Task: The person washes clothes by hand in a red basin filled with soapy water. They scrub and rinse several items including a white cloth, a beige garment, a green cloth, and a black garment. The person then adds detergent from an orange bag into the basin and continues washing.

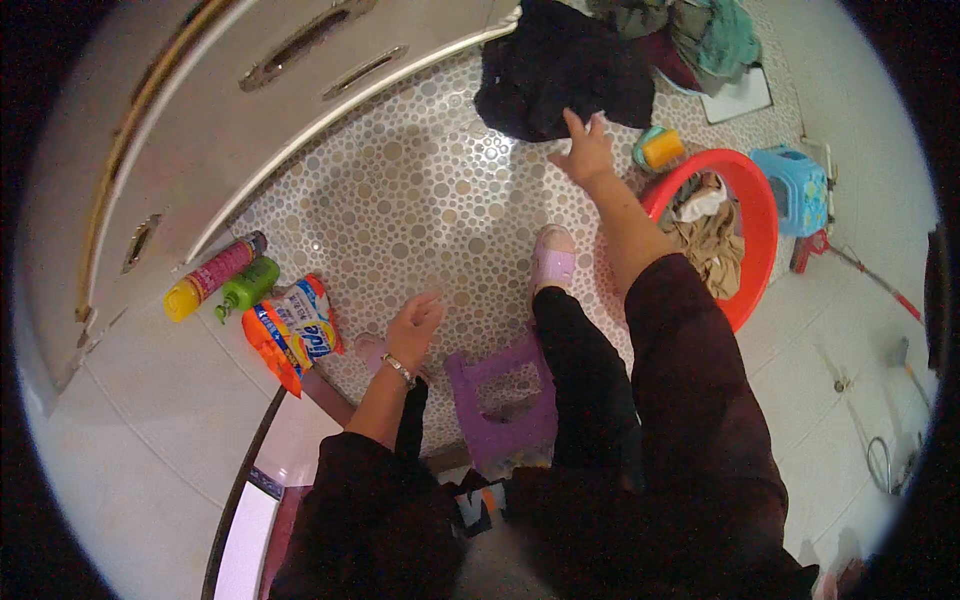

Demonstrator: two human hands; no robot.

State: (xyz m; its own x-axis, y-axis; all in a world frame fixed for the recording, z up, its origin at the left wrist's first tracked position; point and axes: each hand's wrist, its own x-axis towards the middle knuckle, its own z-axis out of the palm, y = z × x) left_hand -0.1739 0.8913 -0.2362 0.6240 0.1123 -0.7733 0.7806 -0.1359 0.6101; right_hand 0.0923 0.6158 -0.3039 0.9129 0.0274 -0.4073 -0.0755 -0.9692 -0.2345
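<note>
My right hand point(586, 152) reaches out over the pebble-patterned floor with its fingers spread, at the near edge of a heap of black cloth point(564, 67). Nothing shows in its grasp. To its right lie a yellow and teal object point(660, 148) and a red plastic basin point(763, 217) with tan and white clothes point(712, 240) inside. My left hand point(417, 321), with a bracelet at the wrist, hovers above the floor near my left foot. Its fingers are partly curled and a little blurred; no object is seen in it. A purple plastic stool point(504, 439) stands between my legs.
An orange Tide bag point(294, 330), a green pump bottle point(249, 285) and a pink can with a yellow cap point(214, 276) lie at the left wall. More clothes point(720, 37), a white flat object point(739, 96) and a blue plastic container point(793, 189) sit along the right wall.
</note>
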